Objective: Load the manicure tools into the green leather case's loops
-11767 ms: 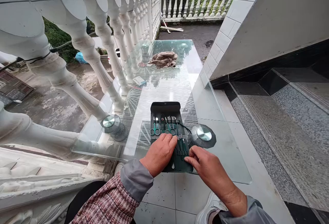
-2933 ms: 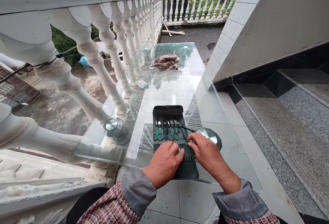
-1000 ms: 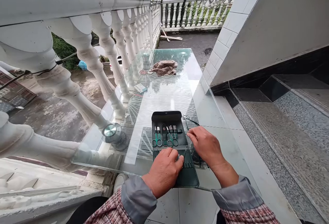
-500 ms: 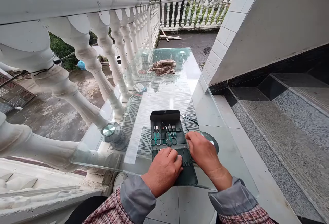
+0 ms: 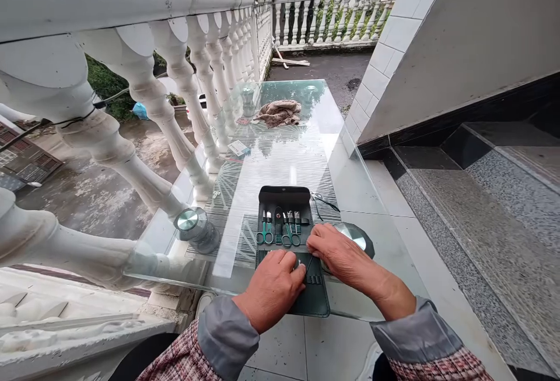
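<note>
I am sitting at a glass table beside a white balustrade, working over an open dark green manicure case that is lying flat at the near edge of the glass. My left hand is resting palm down on the lower half of the case, fingers loosely curled and pressing the case flat; I cannot tell whether it is gripping anything beneath. My right hand is lying across the right side of the case, its fingers drawn together at a thin slender tool in the lower row, apparently pinching it between thumb and forefinger, though the contact itself is partly hidden.

The upper row is holding two pairs of green-handled scissors and several small steel implements in their loops. One pair of nippers is lying loose on the glass, just beside the case's upper right corner. A round metal table fitting is showing just behind my right hand, and a crumpled cloth is lying at the far end of the table, well apart.

My judgement: the step in hand is drawing the thin tool out of its elastic loop, or seating it there. The next move is calling for a firm fingertip pinch and a straight pull along the tool's length, the left hand bracing the case so it is not sliding on the glass.
</note>
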`<action>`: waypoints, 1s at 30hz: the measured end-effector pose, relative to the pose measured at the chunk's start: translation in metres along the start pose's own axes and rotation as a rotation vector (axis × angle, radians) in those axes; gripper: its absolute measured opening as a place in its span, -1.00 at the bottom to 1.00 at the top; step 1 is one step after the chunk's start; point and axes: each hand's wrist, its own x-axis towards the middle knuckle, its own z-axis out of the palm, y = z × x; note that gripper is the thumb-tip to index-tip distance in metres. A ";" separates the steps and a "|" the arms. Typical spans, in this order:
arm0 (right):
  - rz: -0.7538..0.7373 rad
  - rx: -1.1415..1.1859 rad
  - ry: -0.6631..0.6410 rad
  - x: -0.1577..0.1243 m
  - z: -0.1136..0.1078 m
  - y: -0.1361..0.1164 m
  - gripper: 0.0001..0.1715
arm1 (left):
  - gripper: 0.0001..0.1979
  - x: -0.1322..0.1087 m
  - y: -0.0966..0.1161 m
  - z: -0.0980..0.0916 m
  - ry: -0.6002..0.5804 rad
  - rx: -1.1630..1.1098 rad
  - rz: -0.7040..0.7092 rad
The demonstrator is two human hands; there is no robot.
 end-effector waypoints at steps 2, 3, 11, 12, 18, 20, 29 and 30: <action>0.021 -0.018 0.030 0.000 0.000 0.005 -0.80 | -0.86 0.000 0.000 0.001 0.011 -0.001 0.003; 0.029 -0.030 0.042 0.000 0.000 0.006 -0.80 | -0.86 0.000 0.000 0.001 0.017 -0.003 0.005; 0.044 0.044 -0.005 -0.002 -0.002 0.001 -0.82 | -0.92 0.000 -0.001 0.007 0.050 0.037 0.047; 0.046 0.057 -0.010 -0.002 -0.002 0.000 -0.82 | -0.92 0.000 0.000 0.006 0.057 0.054 0.056; 0.049 0.046 -0.001 -0.002 -0.007 -0.001 -0.81 | -0.88 -0.001 0.001 0.004 0.078 0.075 0.055; 0.051 0.034 0.000 -0.002 -0.007 0.000 -0.81 | -0.88 -0.001 0.001 0.006 0.086 0.059 0.042; 0.089 0.050 -0.058 -0.004 -0.009 -0.003 -0.82 | -0.77 -0.004 -0.001 0.012 0.125 -0.046 0.059; 0.091 0.046 -0.054 -0.004 -0.009 -0.003 -0.82 | -0.78 -0.004 -0.001 0.012 0.126 -0.054 0.054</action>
